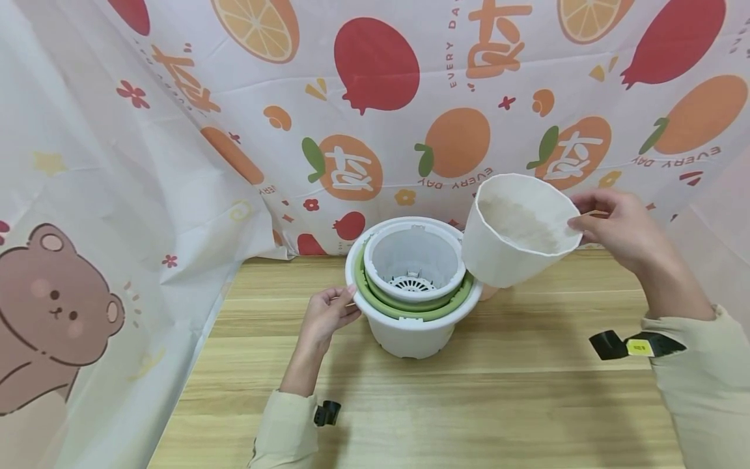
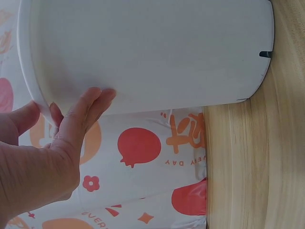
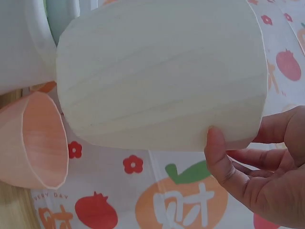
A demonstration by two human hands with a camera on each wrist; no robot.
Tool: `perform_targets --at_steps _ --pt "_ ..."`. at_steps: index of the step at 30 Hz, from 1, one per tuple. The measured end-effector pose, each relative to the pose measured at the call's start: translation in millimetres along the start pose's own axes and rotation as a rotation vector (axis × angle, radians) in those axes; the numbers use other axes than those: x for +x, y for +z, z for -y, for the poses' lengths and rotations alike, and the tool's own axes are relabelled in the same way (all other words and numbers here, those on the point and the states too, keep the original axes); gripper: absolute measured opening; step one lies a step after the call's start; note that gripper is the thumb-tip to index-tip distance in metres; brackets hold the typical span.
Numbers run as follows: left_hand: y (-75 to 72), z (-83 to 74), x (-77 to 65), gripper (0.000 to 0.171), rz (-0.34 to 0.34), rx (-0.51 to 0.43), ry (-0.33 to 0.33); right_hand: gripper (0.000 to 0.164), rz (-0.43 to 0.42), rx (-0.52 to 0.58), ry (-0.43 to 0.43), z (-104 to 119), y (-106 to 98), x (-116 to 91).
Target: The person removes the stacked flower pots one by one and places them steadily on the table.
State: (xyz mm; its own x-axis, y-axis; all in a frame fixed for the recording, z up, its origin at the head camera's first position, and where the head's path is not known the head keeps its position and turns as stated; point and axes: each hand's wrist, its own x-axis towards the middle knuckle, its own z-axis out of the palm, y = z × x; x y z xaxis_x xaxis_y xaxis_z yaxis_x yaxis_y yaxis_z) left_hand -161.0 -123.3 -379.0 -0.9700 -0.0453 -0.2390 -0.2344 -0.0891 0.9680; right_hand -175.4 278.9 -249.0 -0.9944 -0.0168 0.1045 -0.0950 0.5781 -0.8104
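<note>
A large white flower pot [image 1: 410, 340] stands upright on the table. Nested inside it are a green pot [image 1: 404, 314] and a smaller greyish-white pot [image 1: 413, 254] with a slotted bottom. My left hand [image 1: 325, 317] pinches the large pot's rim at its left side, thumb on top and fingers against the outer wall in the left wrist view. To the right, my right hand [image 1: 618, 228] grips a faceted cream-white pot [image 1: 498, 257] by its rim. That pot is tilted and raised, overlapping the nested pots' right edge in the head view. Its inside bottom looks brownish.
A pink faceted pot [image 3: 45, 143] stands behind the cream-white one, mostly hidden in the head view. The wooden table [image 1: 469, 410] backs onto a fruit-printed cloth [image 1: 398, 150]. Another cloth with a bear print [image 1: 64, 306] hangs at the left.
</note>
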Motion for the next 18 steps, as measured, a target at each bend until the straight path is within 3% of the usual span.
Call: perform_targets --at_steps 18 --pt "-0.3 0.1 -1.0 0.024 -0.002 0.007 0.001 0.034 -0.006 0.036 0.020 -42.3 -15.4 -15.2"
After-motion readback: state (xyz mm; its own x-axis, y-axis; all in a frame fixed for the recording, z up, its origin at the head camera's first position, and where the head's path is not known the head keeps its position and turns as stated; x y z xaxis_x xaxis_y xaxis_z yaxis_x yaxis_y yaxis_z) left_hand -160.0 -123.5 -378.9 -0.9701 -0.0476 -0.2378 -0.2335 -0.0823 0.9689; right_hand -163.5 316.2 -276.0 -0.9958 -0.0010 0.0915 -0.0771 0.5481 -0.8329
